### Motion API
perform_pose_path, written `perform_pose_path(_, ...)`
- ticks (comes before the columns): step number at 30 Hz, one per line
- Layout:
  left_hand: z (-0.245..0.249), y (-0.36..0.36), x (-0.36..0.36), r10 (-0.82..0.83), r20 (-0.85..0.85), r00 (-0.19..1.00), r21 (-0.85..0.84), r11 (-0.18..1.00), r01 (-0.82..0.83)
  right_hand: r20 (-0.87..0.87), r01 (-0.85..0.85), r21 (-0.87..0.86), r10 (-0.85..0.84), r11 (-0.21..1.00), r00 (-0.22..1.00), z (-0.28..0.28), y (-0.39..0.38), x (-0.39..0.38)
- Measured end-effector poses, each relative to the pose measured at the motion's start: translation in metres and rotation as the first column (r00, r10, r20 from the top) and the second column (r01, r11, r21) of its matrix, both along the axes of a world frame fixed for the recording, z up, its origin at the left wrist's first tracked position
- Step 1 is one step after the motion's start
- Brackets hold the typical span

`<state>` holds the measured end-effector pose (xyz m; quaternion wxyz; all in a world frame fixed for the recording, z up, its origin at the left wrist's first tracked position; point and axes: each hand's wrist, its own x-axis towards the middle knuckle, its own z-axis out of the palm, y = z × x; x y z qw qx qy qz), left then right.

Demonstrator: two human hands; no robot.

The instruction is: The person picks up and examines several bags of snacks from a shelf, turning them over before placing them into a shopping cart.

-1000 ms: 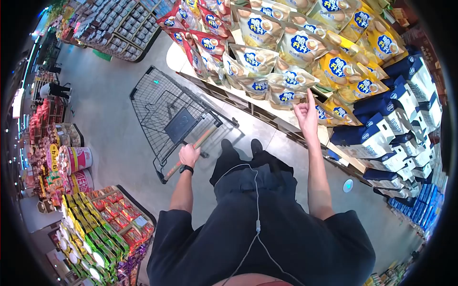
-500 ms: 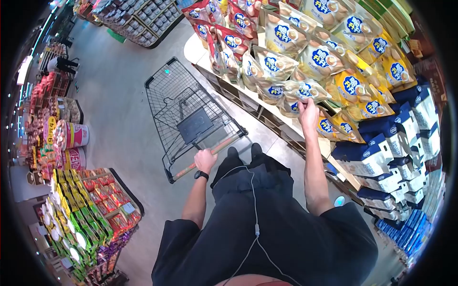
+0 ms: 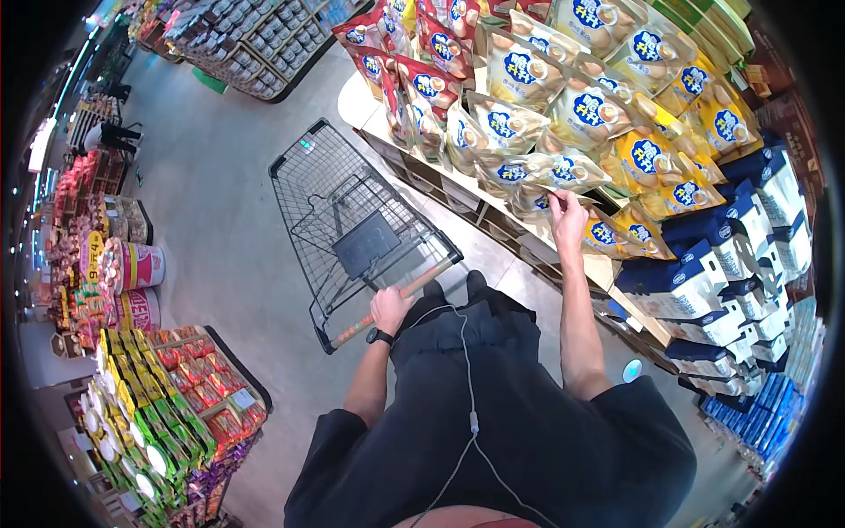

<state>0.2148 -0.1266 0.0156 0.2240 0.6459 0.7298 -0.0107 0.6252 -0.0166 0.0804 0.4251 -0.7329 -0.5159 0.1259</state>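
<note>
Wire cart (image 3: 352, 220) stretched out ahead of the left hand (image 3: 390, 308), whose fingers were wrapped tight round its orange handle (image 3: 431, 277). Over at the shelf, the right hand (image 3: 568, 222) had its fingers curled onto a beige snack bag (image 3: 528, 207), with yellow bags (image 3: 647, 154) just beyond the fingertips.

The right hand (image 3: 568, 222) hides its fingertips against the beige snack bag (image 3: 531, 202).
</note>
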Motion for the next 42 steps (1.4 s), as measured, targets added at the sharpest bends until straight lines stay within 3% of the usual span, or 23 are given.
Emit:
perform_pose_path(1, 0.0, 0.002, -0.002, -0.006, 0.017, 1.0, -0.041, 0.999, 0.007, -0.012, -0.026, 0.008, 0.026, 1.0, 1.0, 0.0, -0.001, -0.001)
perform_pose_path(4, 0.003, 0.003, -0.018, -0.126, 0.395, 0.91, 0.075, 0.992, 0.105, -0.021, -0.095, 0.031, 0.095, 0.995, 0.995, 0.003, -0.002, -0.008)
perform_pose_path(7, 0.022, 0.011, -0.019, 0.039, 0.586, 0.809, 0.087, 0.99, -0.111, 0.028, -0.149, 0.039, 0.148, 0.988, 0.989, 0.011, -0.01, -0.019)
perform_pose_path(11, 0.062, 0.032, 0.007, 0.017, 0.686, 0.727, 0.233, 0.942, -0.242, 0.093, -0.181, 0.07, 0.174, 0.981, 0.98, 0.033, -0.029, -0.044)
perform_pose_path(15, 0.116, 0.054, 0.062, -0.213, 0.716, 0.664, 0.354, 0.932, -0.083, 0.098, -0.276, 0.084, 0.268, 0.957, 0.958, 0.072, -0.049, -0.081)
perform_pose_path(18, 0.13, 0.069, 0.097, -0.359, 0.734, 0.576, 0.476, 0.878, -0.058, 0.077, -0.354, 0.163, 0.346, 0.921, 0.935, 0.093, -0.052, -0.104)
perform_pose_path(21, 0.111, 0.089, 0.105, -0.31, 0.926, 0.218, 0.328, 0.944, -0.05, 0.038, -0.39, 0.185, 0.39, 0.902, 0.92, 0.116, -0.054, -0.119)
perform_pose_path(23, 0.106, 0.097, 0.097, -0.172, 0.966, 0.192, 0.166, 0.985, 0.05, -0.033, -0.383, 0.18, 0.395, 0.906, 0.918, 0.127, -0.052, -0.124)
perform_pose_path(24, 0.11, 0.1, 0.096, -0.223, 0.947, 0.233, 0.221, 0.975, 0.035, 0.025, -0.416, 0.209, 0.42, 0.885, 0.907, 0.129, -0.05, -0.121)
perform_pose_path(25, 0.114, 0.1, 0.095, -0.269, 0.923, 0.275, 0.274, 0.961, 0.021, -0.05, -0.385, 0.233, 0.407, 0.893, 0.912, 0.132, -0.048, -0.123)
perform_pose_path(28, 0.113, 0.098, 0.087, -0.115, 0.945, 0.308, 0.152, 0.983, -0.099, -0.254, -0.316, 0.322, 0.402, 0.893, 0.88, 0.151, -0.044, -0.127)
perform_pose_path(31, 0.126, 0.095, 0.083, -0.114, 0.991, 0.068, 0.132, 0.893, -0.43, -0.289, -0.092, 0.427, 0.232, 0.9, 0.929, 0.156, -0.037, -0.11)
perform_pose_path(33, 0.122, 0.097, 0.068, -0.104, 0.994, -0.041, 0.07, 0.865, -0.497, -0.292, -0.094, 0.436, 0.24, 0.895, 0.926, 0.152, -0.028, -0.095)
perform_pose_path(34, 0.124, 0.097, 0.063, -0.103, 0.99, -0.098, 0.037, 0.85, -0.525, -0.29, -0.163, 0.302, 0.253, 0.939, 0.923, 0.15, -0.026, -0.087)
perform_pose_path(35, 0.126, 0.097, 0.058, -0.101, 0.983, -0.154, -0.001, 0.834, -0.552, -0.308, -0.279, 0.242, 0.346, 0.929, 0.886, 0.148, -0.023, -0.085)
perform_pose_path(37, 0.143, 0.097, 0.052, -0.113, 0.982, -0.149, 0.006, 0.817, -0.576, -0.358, -0.503, 0.13, 0.514, 0.854, 0.78, 0.139, -0.016, -0.089)
perform_pose_path(38, 0.148, 0.097, 0.05, -0.111, 0.984, -0.142, 0.004, 0.801, -0.599, -0.482, -0.603, 0.03, 0.54, 0.797, 0.69, 0.132, -0.014, -0.095)
perform_pose_path(41, 0.144, 0.096, 0.04, -0.108, 0.989, -0.103, 0.017, 0.77, -0.638, -0.739, -0.71, 0.161, 0.56, 0.685, 0.373, 0.107, -0.011, -0.132)
perform_pose_path(42, 0.145, 0.095, 0.039, -0.105, 0.99, -0.099, 0.016, 0.761, -0.649, -0.74, -0.712, 0.131, 0.547, 0.689, 0.393, 0.1, -0.009, -0.14)
